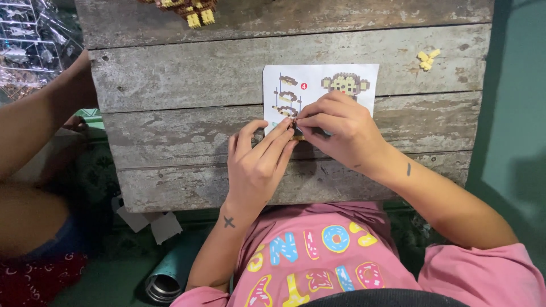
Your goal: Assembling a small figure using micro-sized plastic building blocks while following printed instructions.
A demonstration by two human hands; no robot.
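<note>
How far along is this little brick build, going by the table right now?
Done: a brown and yellow brick section sits at the table's far edge. In hand: the left hand and right hand pinch a tiny brick piece together over the instruction sheet. Left: a few loose yellow bricks lie unused; how many steps remain cannot be told.

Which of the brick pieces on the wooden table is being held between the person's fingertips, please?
The small brown and yellow brick piece over the instruction sheet; the yellow bricks lie untouched at the right.
</note>
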